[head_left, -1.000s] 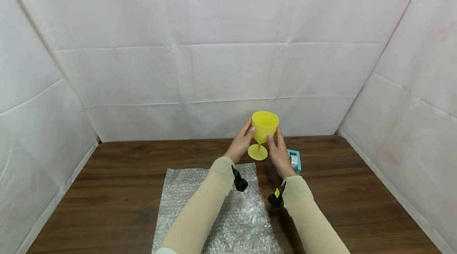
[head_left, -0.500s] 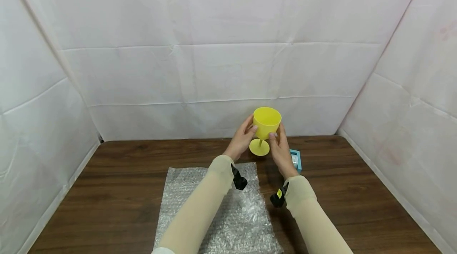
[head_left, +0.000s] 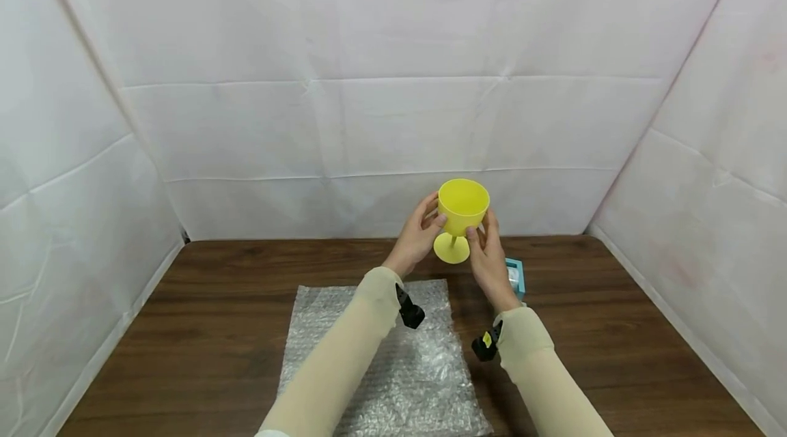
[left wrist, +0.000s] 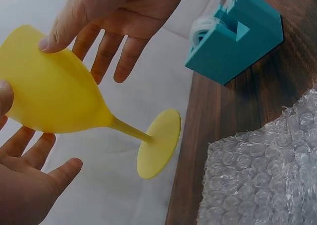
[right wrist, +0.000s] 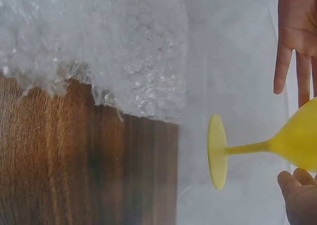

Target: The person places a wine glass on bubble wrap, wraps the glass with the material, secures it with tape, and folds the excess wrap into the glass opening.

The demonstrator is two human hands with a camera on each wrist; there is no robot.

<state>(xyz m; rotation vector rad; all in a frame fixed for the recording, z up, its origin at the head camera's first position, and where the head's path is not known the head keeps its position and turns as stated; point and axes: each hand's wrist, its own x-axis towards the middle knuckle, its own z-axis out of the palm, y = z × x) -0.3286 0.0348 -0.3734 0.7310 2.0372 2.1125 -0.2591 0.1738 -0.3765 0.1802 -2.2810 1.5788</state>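
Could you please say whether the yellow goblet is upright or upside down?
The goblet is roughly upright: the head view shows its mouth up, foot below.

The brown wood-grain worktop (head_left: 203,328) carries a bubble-wrap sheet (head_left: 424,369) and, near it, a teal dispenser (left wrist: 242,51), apparently with clear tape (left wrist: 204,23).

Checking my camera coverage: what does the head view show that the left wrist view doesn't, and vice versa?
Only the head view shows sleeves, black wrist devices and the inside of the yellow goblet. Only the left wrist view shows the goblet's whole stem and separate bubbles in the bubble wrap. Both show bubble wrap, tape dispenser, table, backdrop, and left hand and right hand holding the goblet.
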